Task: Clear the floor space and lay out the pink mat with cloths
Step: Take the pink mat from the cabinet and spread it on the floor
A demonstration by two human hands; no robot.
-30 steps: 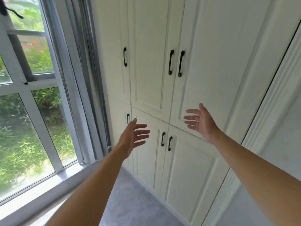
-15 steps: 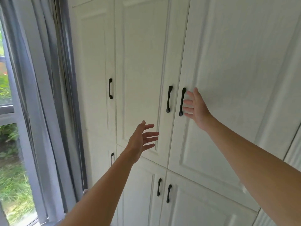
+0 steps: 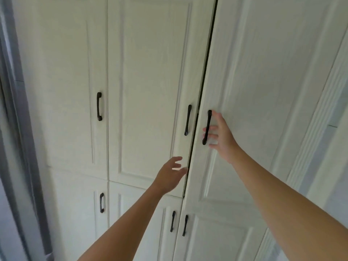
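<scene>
Fingers of the right hand (image 3: 223, 137) hook the black handle (image 3: 207, 127) of the ajar cupboard door (image 3: 263, 91); left hand (image 3: 170, 176) spread.

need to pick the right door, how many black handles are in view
6. Upper doors: far-left handle, middle handle, and the handle the right hand grips. Lower doors: left handle, and a pair. More may lie outside the frame.

narrow dark gap (image 3: 204, 76) beside the right door (image 3: 263, 91), too slim for a hand. shut doors (image 3: 146, 91) wall off the rest; curtain (image 3: 20, 129) crowds the left.
</scene>
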